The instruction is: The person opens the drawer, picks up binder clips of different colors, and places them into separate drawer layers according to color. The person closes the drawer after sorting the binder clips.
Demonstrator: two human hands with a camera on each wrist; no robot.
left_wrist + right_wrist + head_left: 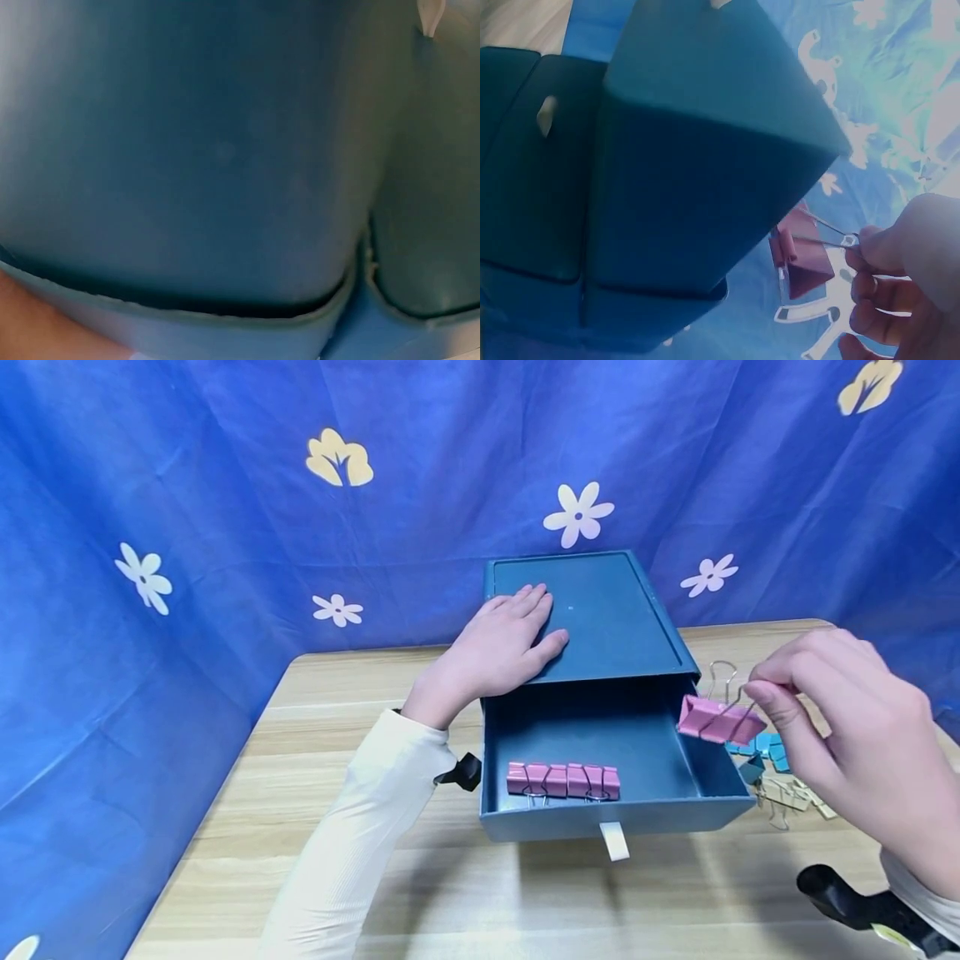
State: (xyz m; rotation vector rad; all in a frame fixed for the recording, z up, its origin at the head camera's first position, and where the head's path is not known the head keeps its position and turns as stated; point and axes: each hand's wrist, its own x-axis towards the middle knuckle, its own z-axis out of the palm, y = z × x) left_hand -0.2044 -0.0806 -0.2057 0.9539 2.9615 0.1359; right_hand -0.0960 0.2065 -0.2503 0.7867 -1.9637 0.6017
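My left hand (506,639) lies with straight fingers on the left part of the top of a dark blue drawer box (600,610). The box's top drawer (618,817) is pulled out toward me. Inside it, along the front left, sit pink binder clips (547,781) in a row. Between thumb and forefinger, my right hand (847,718) pinches a wire handle of another pink binder clip (722,720), held above the drawer's right wall. In the right wrist view this clip (806,259) shows beside the drawer's corner, its handle at the fingertips.
Teal binder clips (765,747) and cream binder clips (783,793) lie on the wooden table (330,727), right of the box and partly behind my right hand. A white pull tab (615,842) hangs from the drawer front. A blue flowered curtain (420,527) hangs behind.
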